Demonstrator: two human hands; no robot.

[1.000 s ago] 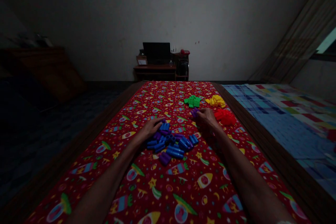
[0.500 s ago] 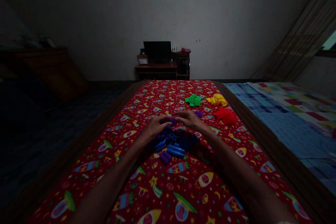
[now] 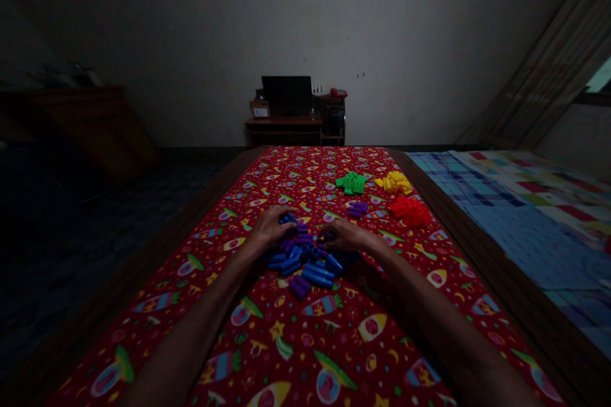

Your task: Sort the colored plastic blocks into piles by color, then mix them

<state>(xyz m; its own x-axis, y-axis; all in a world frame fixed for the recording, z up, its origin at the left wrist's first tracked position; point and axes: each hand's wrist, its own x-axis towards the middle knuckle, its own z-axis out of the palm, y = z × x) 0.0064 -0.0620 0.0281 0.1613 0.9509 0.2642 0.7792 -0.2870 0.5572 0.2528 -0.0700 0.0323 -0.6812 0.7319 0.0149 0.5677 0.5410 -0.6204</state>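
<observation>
A mixed pile of blue building blocks [image 3: 317, 275] and purple building blocks [image 3: 299, 287] lies on the red patterned cloth [image 3: 329, 343]; the pieces look like joined tubes. At the pile's far left edge my left hand [image 3: 271, 229] has its thumb and fingers closed around a blue block [image 3: 287, 219]. My right hand [image 3: 346, 234] is at the far right of the pile, its fingers bent down and pinching a dark purple block [image 3: 327, 236], which they partly cover. Beyond it, apart from the pile, rest purple blocks [image 3: 358, 209].
Farther off on the cloth are heaps of green blocks [image 3: 352, 183], yellow blocks [image 3: 394, 182] and red blocks [image 3: 411, 211]. A desk with a monitor [image 3: 287, 95] stands against the wall. To the right is a bed with a blue cover [image 3: 501, 229].
My hands, close together over a purple block before, have drawn apart. The left went slightly left to a blue block, the right came down nearer the pile. More of the pile shows.
</observation>
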